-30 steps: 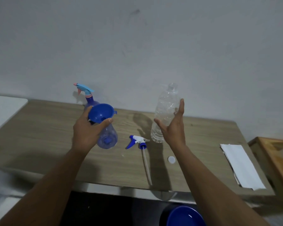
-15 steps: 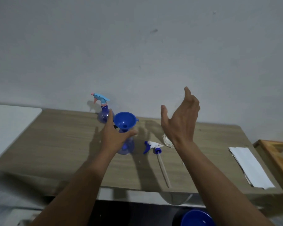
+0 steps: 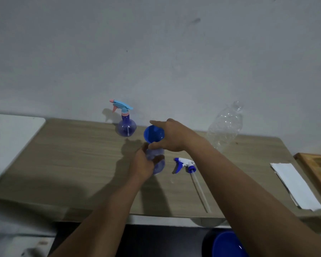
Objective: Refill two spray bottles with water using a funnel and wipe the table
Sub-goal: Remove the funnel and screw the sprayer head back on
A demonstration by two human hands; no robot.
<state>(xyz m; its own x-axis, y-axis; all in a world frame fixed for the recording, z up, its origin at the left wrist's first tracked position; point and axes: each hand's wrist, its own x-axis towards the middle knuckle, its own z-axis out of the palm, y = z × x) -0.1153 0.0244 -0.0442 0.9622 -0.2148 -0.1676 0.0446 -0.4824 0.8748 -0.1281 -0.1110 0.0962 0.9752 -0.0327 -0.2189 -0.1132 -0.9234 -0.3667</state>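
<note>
On the wooden table (image 3: 78, 160) my left hand (image 3: 144, 164) grips the body of an open purple spray bottle (image 3: 158, 164). A blue funnel (image 3: 153, 134) sits in its neck, and my right hand (image 3: 171, 135) holds the funnel by its rim. That bottle's white and blue spray head (image 3: 184, 164) lies on the table to the right, its tube pointing toward me. A second purple spray bottle (image 3: 126, 125) with a light blue and pink head stands by the wall. An empty clear water bottle (image 3: 225, 127) stands upright at the right.
A folded white cloth or paper (image 3: 296, 184) lies at the table's right end, next to a wooden frame (image 3: 317, 167). A blue bowl (image 3: 228, 245) sits below the table's front edge. A white surface (image 3: 9, 134) adjoins the table on the left.
My right hand has come down from the air and taken hold of the funnel. My left hand has slid from the funnel down to the bottle's body. The clear bottle stands free.
</note>
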